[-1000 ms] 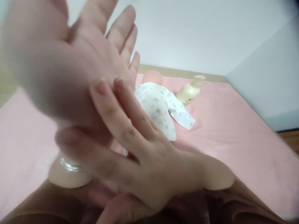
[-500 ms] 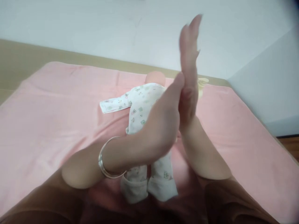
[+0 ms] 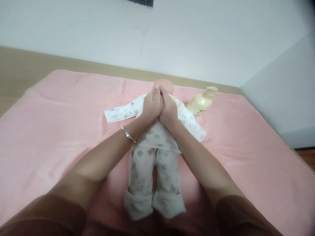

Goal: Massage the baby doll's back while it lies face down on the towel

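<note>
A baby doll [image 3: 157,136] in a white top and trousers with small printed figures lies stretched out, its smooth round head [image 3: 166,84] at the far end. Over its chest, my left hand [image 3: 152,105] and my right hand [image 3: 169,110] are pressed against each other, fingers curled and thumbs side by side. The space between the palms is hidden, so anything inside cannot be seen. I cannot tell whether the hands touch the top. A silver bangle [image 3: 128,133] circles my left wrist.
A pale yellow pump bottle [image 3: 200,102] lies tilted beside the doll's right-hand sleeve. Pink cloth [image 3: 61,124] spreads under everything. A beige edge [image 3: 98,67] runs along the white wall [image 3: 86,32] behind, with a dark object [image 3: 145,2] at the top.
My hands were raised, palms together with the right fingers straight up. They have moved down and left over the doll's chest, with fingers now curled. The bottle has come into view.
</note>
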`<action>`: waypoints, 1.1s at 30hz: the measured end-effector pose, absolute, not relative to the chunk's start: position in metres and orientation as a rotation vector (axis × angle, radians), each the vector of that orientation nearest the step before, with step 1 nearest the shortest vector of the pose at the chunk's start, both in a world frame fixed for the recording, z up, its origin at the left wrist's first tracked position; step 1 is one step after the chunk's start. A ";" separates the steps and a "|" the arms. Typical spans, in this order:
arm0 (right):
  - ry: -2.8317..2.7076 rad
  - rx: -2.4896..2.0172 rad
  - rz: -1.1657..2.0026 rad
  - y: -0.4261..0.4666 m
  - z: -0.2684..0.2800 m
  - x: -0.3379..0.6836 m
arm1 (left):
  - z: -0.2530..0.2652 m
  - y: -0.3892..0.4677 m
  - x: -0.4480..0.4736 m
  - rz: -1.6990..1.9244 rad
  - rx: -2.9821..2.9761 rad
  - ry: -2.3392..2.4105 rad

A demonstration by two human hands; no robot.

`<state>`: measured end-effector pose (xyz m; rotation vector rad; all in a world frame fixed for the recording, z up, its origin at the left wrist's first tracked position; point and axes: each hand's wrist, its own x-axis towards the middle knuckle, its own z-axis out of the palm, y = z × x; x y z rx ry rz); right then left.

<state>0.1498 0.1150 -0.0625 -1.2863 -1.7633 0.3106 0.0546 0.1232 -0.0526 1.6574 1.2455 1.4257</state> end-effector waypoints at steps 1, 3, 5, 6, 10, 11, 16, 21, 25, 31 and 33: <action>-1.761 -1.292 0.286 0.112 -0.063 0.150 | -0.053 0.123 0.053 1.410 1.639 1.269; -1.772 -1.290 0.245 0.107 -0.062 0.150 | -0.053 0.121 0.051 1.423 1.601 1.320; -1.813 -1.272 0.226 0.103 -0.062 0.148 | -0.052 0.117 0.048 1.429 1.630 1.341; -1.840 -1.262 0.220 0.103 -0.062 0.148 | -0.052 0.115 0.047 1.406 1.673 1.340; -1.924 -1.312 0.226 0.111 -0.063 0.151 | -0.060 0.106 0.039 1.252 1.906 1.319; -1.921 -1.355 0.229 0.114 -0.063 0.155 | -0.063 0.105 0.037 1.230 1.939 1.328; -1.906 -1.532 0.189 0.123 -0.067 0.179 | -0.076 0.111 0.029 1.161 1.999 1.398; -1.992 -1.639 0.087 0.091 -0.070 0.174 | -0.084 0.130 0.021 1.136 1.910 1.519; -2.165 -1.526 -0.011 0.063 -0.065 0.150 | -0.084 0.132 0.019 1.137 1.914 1.524; -2.192 -1.577 0.157 0.098 -0.051 0.159 | -0.082 0.127 0.021 1.143 1.930 1.533; -2.161 -1.670 0.202 0.110 -0.047 0.164 | -0.082 0.127 0.022 1.151 1.930 1.538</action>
